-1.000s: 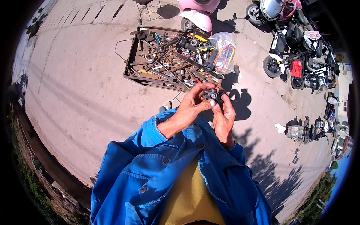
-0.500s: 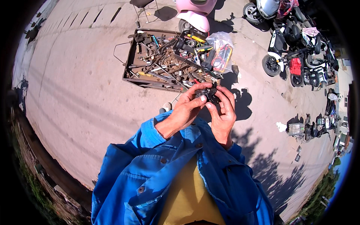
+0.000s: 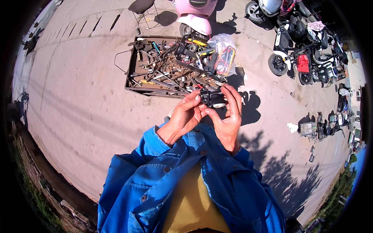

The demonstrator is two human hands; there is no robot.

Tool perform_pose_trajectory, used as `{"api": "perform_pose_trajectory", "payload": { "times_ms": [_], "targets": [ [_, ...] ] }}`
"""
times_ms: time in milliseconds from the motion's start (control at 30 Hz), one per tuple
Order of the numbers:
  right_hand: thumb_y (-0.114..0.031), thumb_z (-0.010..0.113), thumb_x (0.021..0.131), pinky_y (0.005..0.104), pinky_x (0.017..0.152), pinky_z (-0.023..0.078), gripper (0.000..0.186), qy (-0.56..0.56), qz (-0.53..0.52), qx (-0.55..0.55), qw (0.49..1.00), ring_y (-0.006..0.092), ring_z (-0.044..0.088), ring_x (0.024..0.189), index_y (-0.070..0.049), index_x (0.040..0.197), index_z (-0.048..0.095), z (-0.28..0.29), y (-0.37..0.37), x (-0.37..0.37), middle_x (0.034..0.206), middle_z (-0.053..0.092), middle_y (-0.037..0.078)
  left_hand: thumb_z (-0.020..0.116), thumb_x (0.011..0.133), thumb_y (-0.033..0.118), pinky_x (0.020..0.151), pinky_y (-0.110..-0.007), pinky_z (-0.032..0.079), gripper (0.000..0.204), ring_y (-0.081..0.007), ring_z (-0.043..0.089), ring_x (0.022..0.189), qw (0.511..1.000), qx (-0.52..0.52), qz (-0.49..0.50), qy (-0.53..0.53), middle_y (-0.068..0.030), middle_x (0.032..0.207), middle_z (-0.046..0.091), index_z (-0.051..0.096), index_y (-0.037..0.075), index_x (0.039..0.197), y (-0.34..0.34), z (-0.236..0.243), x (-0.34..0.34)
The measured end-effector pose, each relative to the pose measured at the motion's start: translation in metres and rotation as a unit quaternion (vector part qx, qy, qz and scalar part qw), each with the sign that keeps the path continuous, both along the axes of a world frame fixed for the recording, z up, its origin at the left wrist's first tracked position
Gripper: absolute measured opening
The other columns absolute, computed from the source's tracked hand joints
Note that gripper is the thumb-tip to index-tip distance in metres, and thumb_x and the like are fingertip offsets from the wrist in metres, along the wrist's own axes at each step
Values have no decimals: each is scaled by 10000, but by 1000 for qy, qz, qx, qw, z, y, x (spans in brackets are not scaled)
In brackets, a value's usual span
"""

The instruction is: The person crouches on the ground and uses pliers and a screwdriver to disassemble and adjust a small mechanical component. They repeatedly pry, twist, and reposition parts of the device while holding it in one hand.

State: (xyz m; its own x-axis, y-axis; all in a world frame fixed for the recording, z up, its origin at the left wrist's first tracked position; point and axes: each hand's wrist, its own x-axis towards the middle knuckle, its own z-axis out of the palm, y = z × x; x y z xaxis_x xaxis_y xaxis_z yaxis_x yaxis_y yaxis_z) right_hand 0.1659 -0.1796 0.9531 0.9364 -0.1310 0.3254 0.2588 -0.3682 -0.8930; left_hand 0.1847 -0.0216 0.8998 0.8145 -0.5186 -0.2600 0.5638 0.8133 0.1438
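Note:
Both hands hold up a small black part (image 3: 212, 98) in front of my chest; its shape is rounded, with a pale patch on its lower side, and its exact kind I cannot make out. My left hand (image 3: 184, 117) pinches its left end between thumb and fingers. On the other side, the fingers of my right hand (image 3: 229, 120) curl over the right end, the thumb reaching below it. Beyond my hands, a shallow metal tool tray (image 3: 149, 92) lies on the ground, full of wrenches, sockets and loose hardware.
A black bin (image 3: 179, 58) of tools sits on the tray, with a clear plastic bag (image 3: 228, 47) holding red and yellow cables. Behind stand a pink scooter (image 3: 198, 24) and a dark chair (image 3: 140, 5). Several scooters (image 3: 283, 42) are parked at the right.
The black part has been turned, so a smoother side and a pale patch now show. My left hand has shifted slightly left and down; the right thumb has moved left beneath the part.

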Motion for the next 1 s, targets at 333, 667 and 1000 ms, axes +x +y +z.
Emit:
{"api": "perform_pose_trajectory", "payload": {
  "times_ms": [333,667,1000],
  "targets": [
    [-142,909,716,319,778,514,669,46,-4,-90,995,237,641,1134,-98,1334,656,17,3,8,1373,584,86,563,1076,346,736,-248,574,413,-146,648,884,997,14,-36,70,-104,1144,689,573,26,1336,-2,21,5],
    [-196,938,694,314,726,488,634,51,-15,-109,993,218,639,1017,-78,1265,688,19,2,14,1275,621,75,505,1088,416,977,-409,540,453,-216,668,1093,998,10,-53,38,-107,1256,682,567,62,1364,-3,5,6],
    [-194,937,698,292,727,480,616,43,-19,-99,994,202,644,1013,-59,1246,691,16,1,14,1253,628,69,498,1093,394,942,-396,546,426,-197,679,1012,998,0,-53,42,-95,1193,703,573,69,1358,-3,6,7]
  ]
}}
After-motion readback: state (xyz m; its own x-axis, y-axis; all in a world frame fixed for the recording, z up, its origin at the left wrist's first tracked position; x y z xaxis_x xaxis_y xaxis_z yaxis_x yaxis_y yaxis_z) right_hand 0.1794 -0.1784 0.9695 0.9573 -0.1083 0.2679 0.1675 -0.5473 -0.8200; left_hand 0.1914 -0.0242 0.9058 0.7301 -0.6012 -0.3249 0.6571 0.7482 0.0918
